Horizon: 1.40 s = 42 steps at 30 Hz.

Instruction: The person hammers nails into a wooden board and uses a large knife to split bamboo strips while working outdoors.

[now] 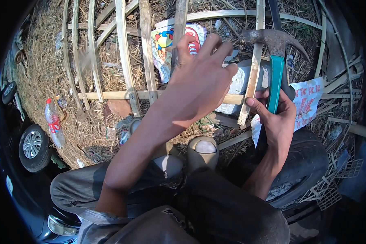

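Note:
My right hand (278, 114) is closed on a claw hammer (276, 77) with a green handle and a rusty head. The head lies across an upright bamboo slat (255, 69), and my right thumb rests by that slat's near end. My left hand (205, 71) is raised over the bamboo lattice, its fingers bent and their tips turned away, so anything pinched in them is hidden. Beneath it, a colourful printed packet (162, 46) lies partly behind a slat. A crosswise bamboo strip (234, 99) runs under my left wrist, above a pale stone block (240, 79).
Several more slats (124, 53) stand to the left over straw-covered ground. A plastic bottle (53, 124) with a red cap lies farther left, near a dark car's wheel (31, 143). On the right are a printed sheet (309, 99), a black tyre (305, 162) and plastic mesh (333, 191).

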Available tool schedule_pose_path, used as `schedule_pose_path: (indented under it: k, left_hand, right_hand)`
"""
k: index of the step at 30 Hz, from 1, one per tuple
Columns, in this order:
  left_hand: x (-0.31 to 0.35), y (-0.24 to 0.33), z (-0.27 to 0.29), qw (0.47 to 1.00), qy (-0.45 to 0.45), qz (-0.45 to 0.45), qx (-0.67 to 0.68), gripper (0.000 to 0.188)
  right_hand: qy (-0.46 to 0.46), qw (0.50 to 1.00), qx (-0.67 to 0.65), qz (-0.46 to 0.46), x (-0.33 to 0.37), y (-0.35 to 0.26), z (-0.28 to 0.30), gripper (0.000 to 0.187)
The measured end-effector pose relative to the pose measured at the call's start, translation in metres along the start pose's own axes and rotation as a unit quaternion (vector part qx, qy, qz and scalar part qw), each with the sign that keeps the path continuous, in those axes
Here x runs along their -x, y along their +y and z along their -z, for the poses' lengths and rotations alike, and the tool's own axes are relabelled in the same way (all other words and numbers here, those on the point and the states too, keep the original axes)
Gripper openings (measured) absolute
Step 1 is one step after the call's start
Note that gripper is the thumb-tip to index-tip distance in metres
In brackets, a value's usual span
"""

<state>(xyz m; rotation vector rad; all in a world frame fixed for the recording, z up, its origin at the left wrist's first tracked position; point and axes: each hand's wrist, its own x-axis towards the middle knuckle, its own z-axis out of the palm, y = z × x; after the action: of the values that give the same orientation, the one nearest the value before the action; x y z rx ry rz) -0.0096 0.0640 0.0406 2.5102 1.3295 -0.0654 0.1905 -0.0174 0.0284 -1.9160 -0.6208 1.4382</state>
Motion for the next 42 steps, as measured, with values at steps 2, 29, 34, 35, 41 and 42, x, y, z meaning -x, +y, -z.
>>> schedule_pose_path:
  k: [2,29,34,35,41,42]
  left_hand:
    - [0.005,0.006,-0.002,0.984,-0.032,-0.059,0.162,0.026]
    - [0.000,0.024,-0.037,0.985,0.087,-0.055,0.138,0.012]
    - [0.006,0.010,-0.033,0.966,0.102,-0.004,0.236,0.016]
    - [0.009,0.005,-0.028,0.954,0.118,0.015,0.275,0.017]
    - [0.027,0.001,-0.019,0.883,0.136,0.096,0.439,0.017]
    - [0.030,0.002,-0.018,0.866,0.121,0.131,0.466,0.017]
  right_hand:
    - [-0.007,1.000,-0.020,0.016,-0.001,0.003,0.006,0.029]
    - [-0.010,1.000,-0.011,-0.004,0.009,-0.011,0.007,0.031]
    - [-0.035,0.997,-0.047,0.043,0.003,0.006,0.002,0.032]
    - [-0.042,0.998,-0.031,0.037,0.004,0.002,0.002,0.032]
    - [-0.063,0.997,-0.015,0.052,-0.002,-0.002,-0.007,0.031]
    - [-0.065,0.997,0.001,0.049,-0.004,-0.003,-0.009,0.031]
